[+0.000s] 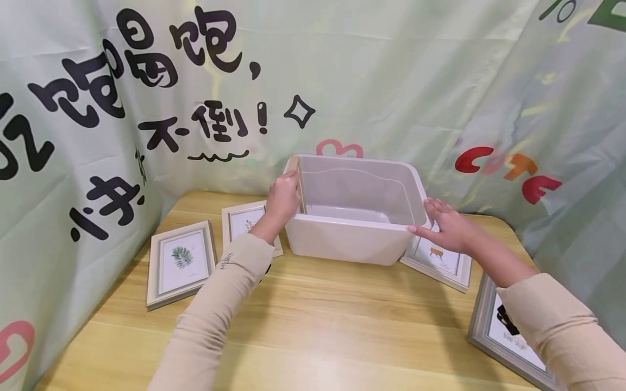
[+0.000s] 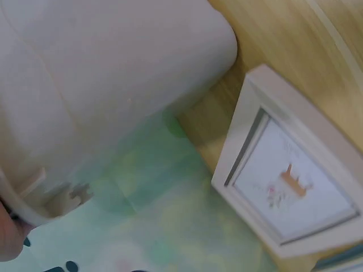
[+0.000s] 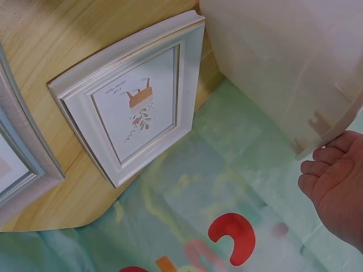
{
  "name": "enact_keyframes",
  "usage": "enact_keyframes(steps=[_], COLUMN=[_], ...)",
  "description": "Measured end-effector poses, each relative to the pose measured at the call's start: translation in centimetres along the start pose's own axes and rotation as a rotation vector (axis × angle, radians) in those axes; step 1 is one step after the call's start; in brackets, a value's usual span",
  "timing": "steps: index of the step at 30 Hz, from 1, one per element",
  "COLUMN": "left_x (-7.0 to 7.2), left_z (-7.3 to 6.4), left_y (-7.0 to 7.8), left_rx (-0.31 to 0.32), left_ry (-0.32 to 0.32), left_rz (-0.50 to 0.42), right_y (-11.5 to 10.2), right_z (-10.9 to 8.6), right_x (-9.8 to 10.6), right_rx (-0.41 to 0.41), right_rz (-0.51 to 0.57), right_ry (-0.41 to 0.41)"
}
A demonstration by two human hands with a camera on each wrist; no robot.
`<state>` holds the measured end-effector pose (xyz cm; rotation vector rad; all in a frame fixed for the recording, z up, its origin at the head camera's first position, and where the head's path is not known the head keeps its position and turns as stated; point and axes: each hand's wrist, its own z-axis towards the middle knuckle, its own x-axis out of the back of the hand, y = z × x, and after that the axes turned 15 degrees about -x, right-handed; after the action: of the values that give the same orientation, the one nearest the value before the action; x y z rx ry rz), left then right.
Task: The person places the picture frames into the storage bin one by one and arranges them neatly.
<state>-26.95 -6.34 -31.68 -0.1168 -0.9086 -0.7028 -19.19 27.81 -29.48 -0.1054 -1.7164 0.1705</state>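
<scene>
A pale storage bin (image 1: pixel 342 239) with an open top stands between both hands over the back of the wooden table. My left hand (image 1: pixel 283 198) grips its left rim, fingers bent over the edge; only a bit of that hand (image 2: pixel 8 235) shows in the left wrist view. Beside those fingers, a narrow tan strip (image 1: pixel 301 193) runs down the bin's inner left side. On the opposite end, my right hand (image 1: pixel 452 228) holds the right rim, thumb at the front corner. The right wrist view shows its fingers (image 3: pixel 320 164) bent at the rim. The bin's visible floor is bare.
Left of the bin lie a leaf-print picture frame (image 1: pixel 152 271) and another pale frame (image 1: pixel 227 228), partly behind my left arm. A chair-print frame (image 1: pixel 459 277) sits by the bin's right end. A larger grey frame (image 1: pixel 481 320) lies under my right forearm. Printed curtains (image 1: pixel 381 81) enclose the table.
</scene>
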Motion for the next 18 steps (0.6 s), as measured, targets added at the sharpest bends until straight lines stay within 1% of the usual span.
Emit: enact_keyframes(steps=[5,8,11,18], left_x=[0.69,0.9,0.96,1.02], left_z=[-0.01,-0.26,-0.41,-0.36], left_y=[0.41,0.61,0.66,0.3], left_rx=[0.02,0.031,0.035,0.035], left_ry=[-0.098,-0.134,-0.149,-0.148], left_rz=[0.022,0.019,0.011,0.002], right_y=[0.14,0.16,0.17,0.1], right_z=[-0.09,-0.13,-0.17,-0.21], right_x=[-0.12,-0.18,-0.2,-0.12], right_rx=[0.006,0.006,0.006,0.011], right_rz=[0.0,0.0,0.0,0.003], right_ry=[0.01,0.01,0.01,0.014])
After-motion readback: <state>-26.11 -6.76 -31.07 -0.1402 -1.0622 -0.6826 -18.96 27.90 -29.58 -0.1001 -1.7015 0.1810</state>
